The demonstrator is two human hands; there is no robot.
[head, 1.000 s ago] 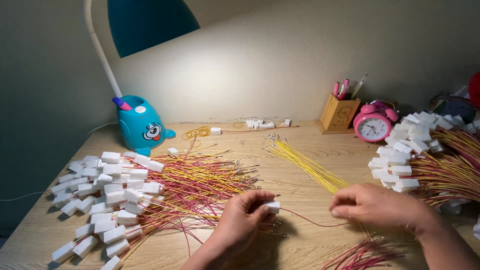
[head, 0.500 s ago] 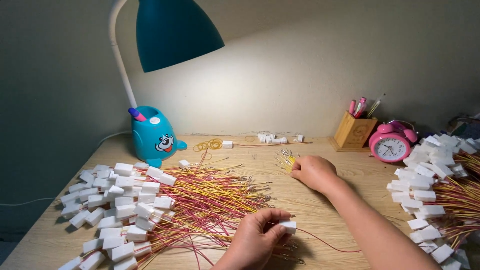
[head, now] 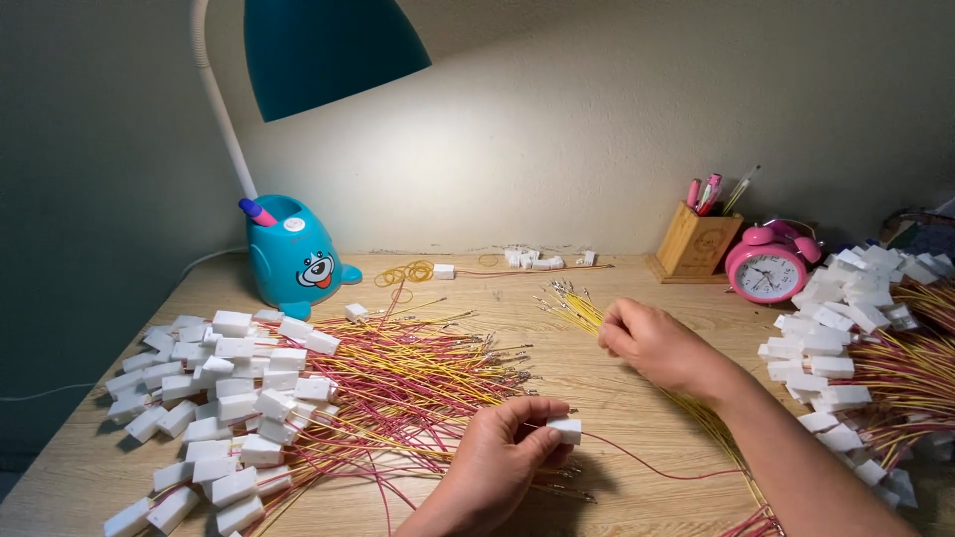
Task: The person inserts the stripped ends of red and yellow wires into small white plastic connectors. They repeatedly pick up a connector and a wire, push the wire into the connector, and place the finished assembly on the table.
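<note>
my left hand (head: pixel 502 459) pinches a white plug (head: pixel 564 430) low over the tabletop (head: pixel 607 398), its red wire (head: pixel 657 465) trailing right, held up so its open end faces the next wire. my right hand (head: pixel 659 343) is clenched on the tip end of the loose yellow wires (head: pixel 575 303), fingers curled to draw one out. finished plugs with wires lie heaped at left (head: pixel 234 398) and at right (head: pixel 846 328), out of the way, with a blue lamp (head: pixel 298 254) and a pink clock (head: pixel 766 268) behind.
</note>
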